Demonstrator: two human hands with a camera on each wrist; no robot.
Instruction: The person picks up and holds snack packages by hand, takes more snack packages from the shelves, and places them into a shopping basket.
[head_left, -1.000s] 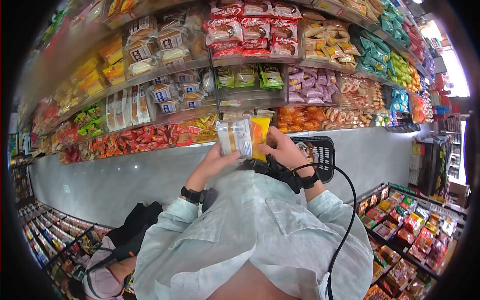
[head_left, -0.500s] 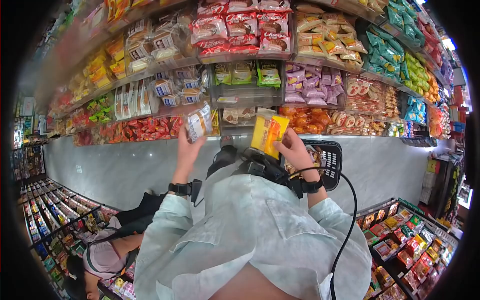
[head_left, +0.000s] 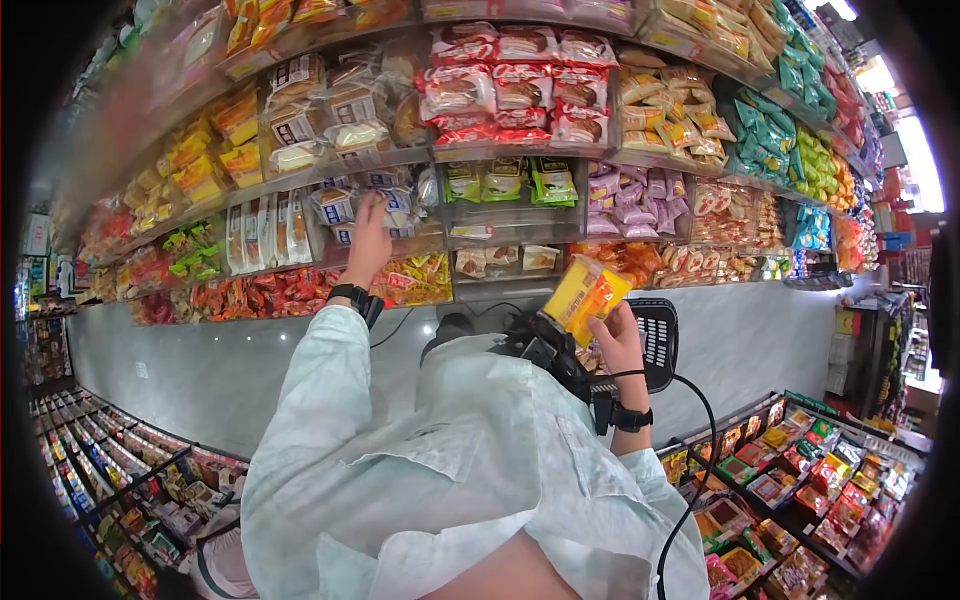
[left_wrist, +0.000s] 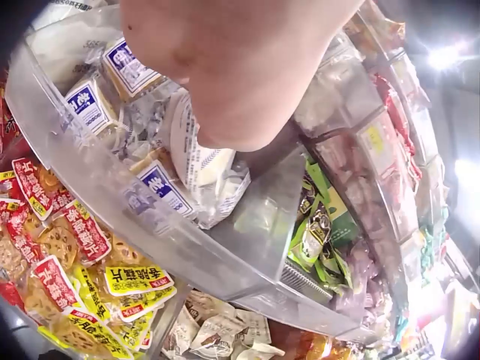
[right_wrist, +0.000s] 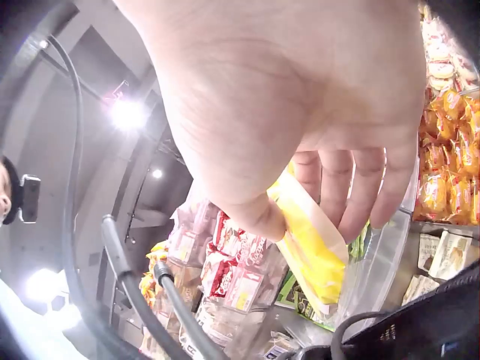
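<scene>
My left hand (head_left: 370,240) reaches into a clear shelf bin (left_wrist: 176,259) of small clear-wrapped cakes with blue-and-white labels (head_left: 335,208). In the left wrist view the back of that hand (left_wrist: 240,67) lies over the bin, right by a white-printed wrapped cake (left_wrist: 196,154). Its fingertips are hidden there, and I cannot tell whether they hold the cake. Lower and to the right, my right hand (head_left: 620,340) pinches a yellow snack packet (head_left: 585,298) between thumb and fingers. The right wrist view shows the thumb on one face of the packet (left_wrist: 240,67) and fingers behind it.
A black basket (head_left: 656,345) with packets inside is below my right hand. Shelf bins rise ahead, with red Chocopai packs (head_left: 525,88), green packets (head_left: 505,182) and purple packets (head_left: 635,200). A black cable (head_left: 705,420) hangs by my right arm. Another display (head_left: 800,500) stands behind right.
The left hand has carried the wrapped cake away from the yellow packet, leftward and forward to the blue-labelled bin. My right hand has moved slightly right, with the packet still gripped and tilted.
</scene>
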